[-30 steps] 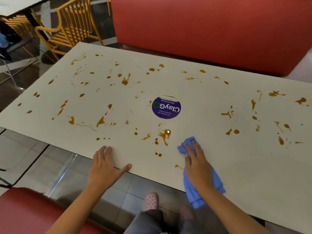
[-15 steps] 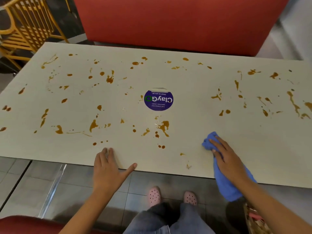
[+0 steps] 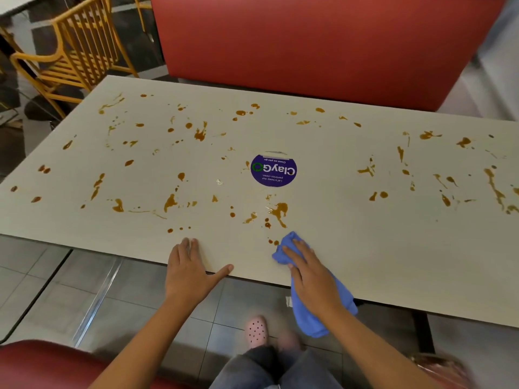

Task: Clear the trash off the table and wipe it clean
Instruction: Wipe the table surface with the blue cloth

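Right hand: my right hand [image 3: 309, 273] lies flat on the blue cloth [image 3: 311, 318], fingers straight and slightly spread, pressing it down onto the table [image 3: 379, 248]; I pinch nothing.
Blue cloth: its bunched front end sits on the tabletop under my fingertips, close to the near edge; the rest hangs off that edge beneath my palm and wrist.
Left hand: my left hand [image 3: 188, 270] rests flat on the same near edge, 4 fingers together pointing away from me, thumb stretched out to the right along the rim; it holds nothing and stays apart from the cloth.
Nearest mess: 2 small brown spots [image 3: 273, 242] lie just beside the cloth's front tip, on its left.
Sauce splashes: brown sauce splashes [image 3: 278, 210] are scattered over almost the whole tabletop, from the left end to the right end.
Sticker: a round purple ClayGo sticker [image 3: 273, 170] sits mid-table, beyond the cloth, its lettering upside down to me.
Beyond the table: a red bench back [image 3: 309, 43] stands along the far side, and a yellow slatted chair [image 3: 75, 51] is off the far left corner.
Below: a pink clog [image 3: 255, 331] on grey floor tiles, and a red seat [image 3: 42, 366] at the lower left.
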